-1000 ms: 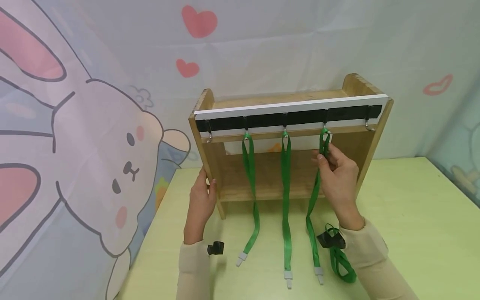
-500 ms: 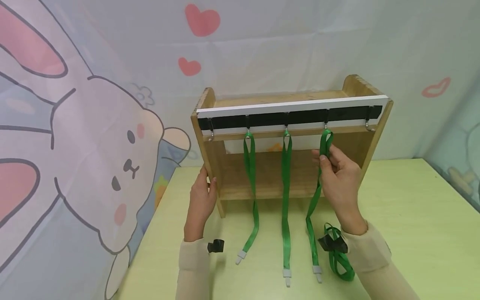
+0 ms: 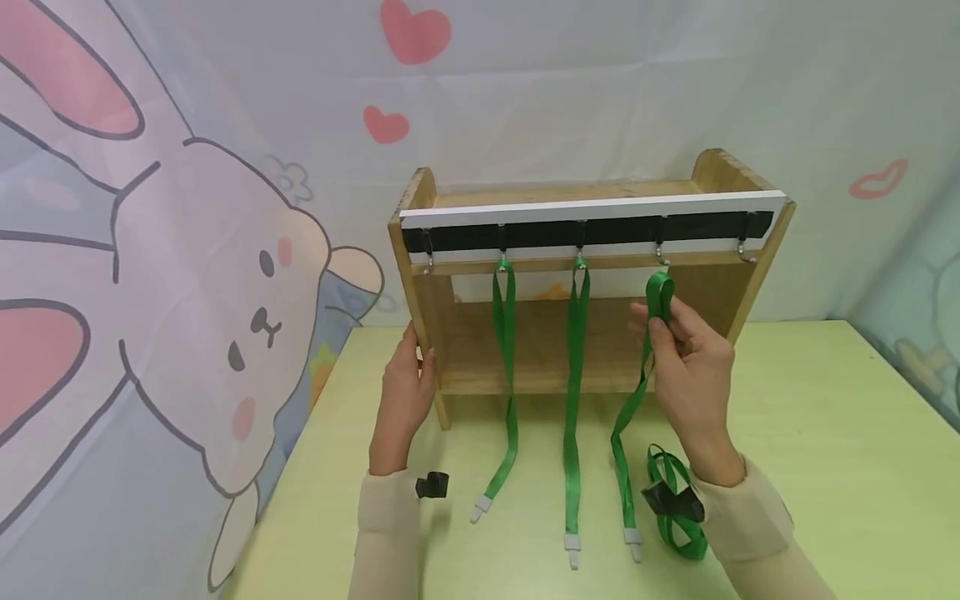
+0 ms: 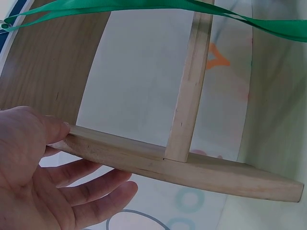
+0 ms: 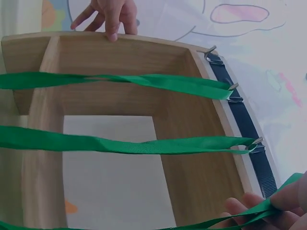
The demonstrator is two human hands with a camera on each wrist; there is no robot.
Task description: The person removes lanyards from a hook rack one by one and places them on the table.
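Observation:
A small wooden shelf [image 3: 540, 346] stands on the table, with a white and black strip of metal hooks along its front. My left hand [image 3: 405, 396] holds its left side panel [image 4: 115, 153], thumb on one side and fingers on the other. My right hand [image 3: 693, 358] pinches a green lanyard [image 3: 660, 287] just below its top loop. That loop stands free of the fourth hook [image 3: 662, 254], slightly under it, while the strap trails down to a pale clip. Two more green lanyards, one left [image 3: 510, 333] and one in the middle [image 3: 574, 375], hang from the second and third hooks.
Beside my right wrist, a bundled green lanyard [image 3: 686, 542] lies on the pale yellow-green table [image 3: 840, 467]. The outermost hooks, left [image 3: 428, 265] and right [image 3: 745, 252], carry nothing. Behind the shelf hangs a printed cloth [image 3: 570, 100] with a rabbit and hearts.
My right hand has drawn the lanyard's loop off the fourth hook, moving slightly down and right. My left hand keeps its hold on the shelf. The head view has shifted a little.

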